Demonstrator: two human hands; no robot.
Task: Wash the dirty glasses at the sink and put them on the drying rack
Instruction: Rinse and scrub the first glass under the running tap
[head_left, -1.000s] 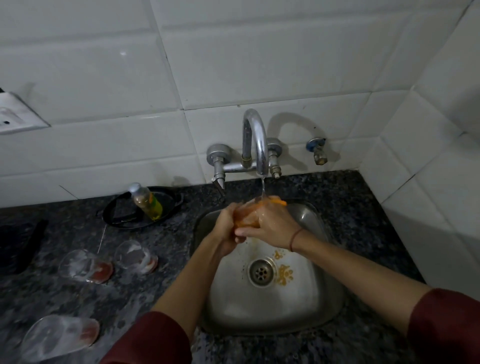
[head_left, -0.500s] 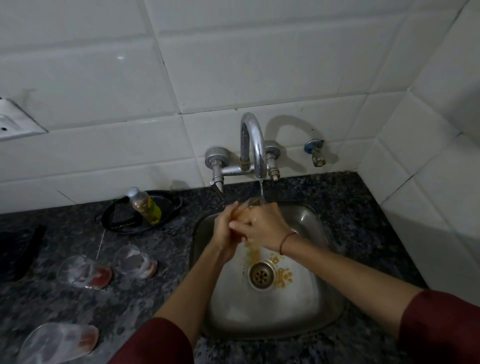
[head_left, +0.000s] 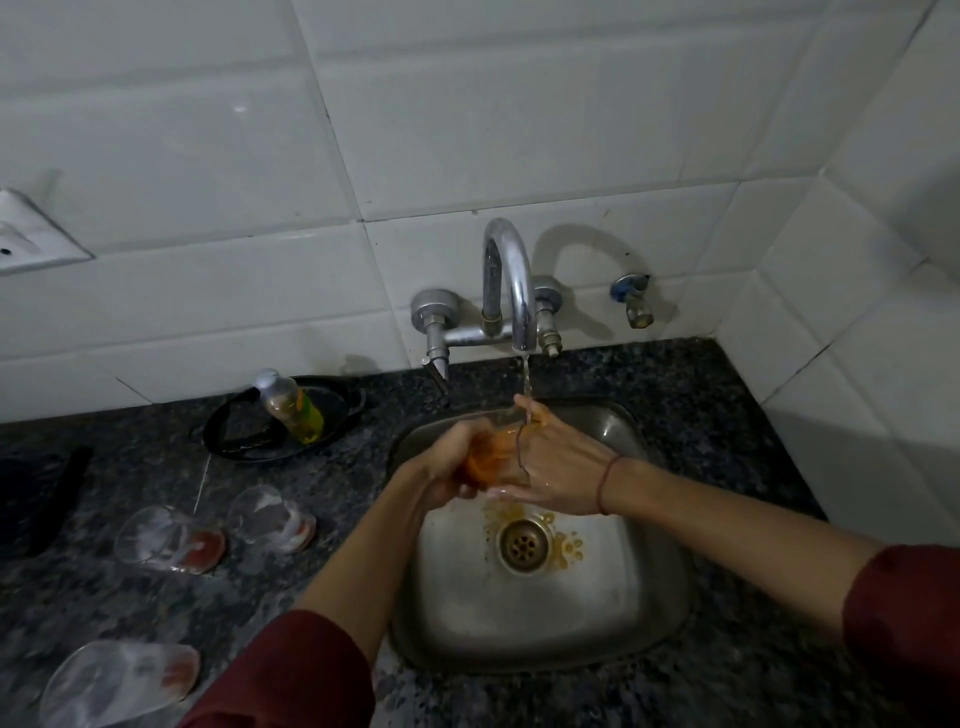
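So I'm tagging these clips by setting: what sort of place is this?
Most likely a home kitchen counter. A small steel sink is set into dark speckled stone under a wall-mounted tap on white tile, and three dirty glasses lie on the counter beside a dish-soap bottle.

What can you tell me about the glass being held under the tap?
The glass looks clear, tinted orange by residue inside. It is held over the steel sink, tilted with its rim up toward the tap. The left hand wraps its base; the right hand covers its far side. A thin stream of water lands at its rim.
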